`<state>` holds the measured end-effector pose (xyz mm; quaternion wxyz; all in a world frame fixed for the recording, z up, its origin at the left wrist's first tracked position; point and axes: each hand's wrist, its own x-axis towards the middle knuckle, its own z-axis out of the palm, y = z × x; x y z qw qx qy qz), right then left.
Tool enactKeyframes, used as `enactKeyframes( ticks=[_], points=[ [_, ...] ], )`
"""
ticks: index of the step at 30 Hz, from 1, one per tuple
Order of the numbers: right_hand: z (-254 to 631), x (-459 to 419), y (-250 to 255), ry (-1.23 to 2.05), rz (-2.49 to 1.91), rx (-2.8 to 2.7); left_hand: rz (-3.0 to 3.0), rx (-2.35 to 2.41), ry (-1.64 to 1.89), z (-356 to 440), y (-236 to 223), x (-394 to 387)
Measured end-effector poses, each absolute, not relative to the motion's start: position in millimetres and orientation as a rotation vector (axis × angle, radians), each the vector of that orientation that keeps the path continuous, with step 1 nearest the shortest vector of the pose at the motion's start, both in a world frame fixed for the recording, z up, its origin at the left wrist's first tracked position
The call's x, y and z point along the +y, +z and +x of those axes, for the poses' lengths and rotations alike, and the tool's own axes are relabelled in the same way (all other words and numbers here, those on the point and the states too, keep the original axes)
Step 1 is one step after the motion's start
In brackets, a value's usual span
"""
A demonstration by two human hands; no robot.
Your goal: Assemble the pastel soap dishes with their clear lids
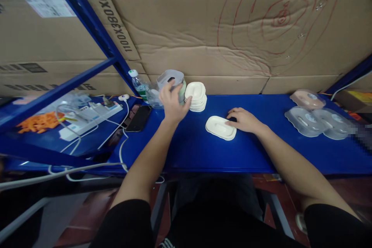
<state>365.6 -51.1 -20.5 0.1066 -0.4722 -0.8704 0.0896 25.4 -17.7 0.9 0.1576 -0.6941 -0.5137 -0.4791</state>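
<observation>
On the blue table (188,153), midway between its front and back edges, lies a cream, oblong, rounded tray (219,128). The right hand (243,119) touches its right end; whether it grips, I cannot tell. Translucent plastic shells (308,121) lie toward the table's right end. The left hand (174,102), released with fingers spread, hovers just beside a stack of cream, rounded trays (196,92) near the back edge.

Creased cardboard wall (180,19), blue metal frame (93,23), reddish tiled floor (290,193)
</observation>
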Motion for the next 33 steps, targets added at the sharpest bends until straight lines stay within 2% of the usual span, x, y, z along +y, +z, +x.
enactKeyframes(
  ticks=[6, 11, 15, 21, 28, 33],
  points=[
    [360, -53, -17, 0.330, -1.555, -2.327, -2.606, -0.697, -1.047, 75, -15, -41],
    [354, -56, -17, 0.569, -1.423, -1.851, -2.618, -0.504, -0.886, 97, -24, -53],
    [344, -60, -18, 0.879, -1.265, -1.572, -2.561, -0.554, -0.813, 97, -23, -53],
    [331, -61, -17, 1.108, -1.108, -1.330, -2.471, -0.662, -0.787, 94, -21, -54],
    [334, -60, -15, 1.179, -0.999, -1.364, -2.433, -0.901, -0.888, 85, -17, -44],
    [335, -58, -24, 1.100, -0.999, -1.485, -2.297, -1.302, -0.950, 56, -9, -29]
  ],
)
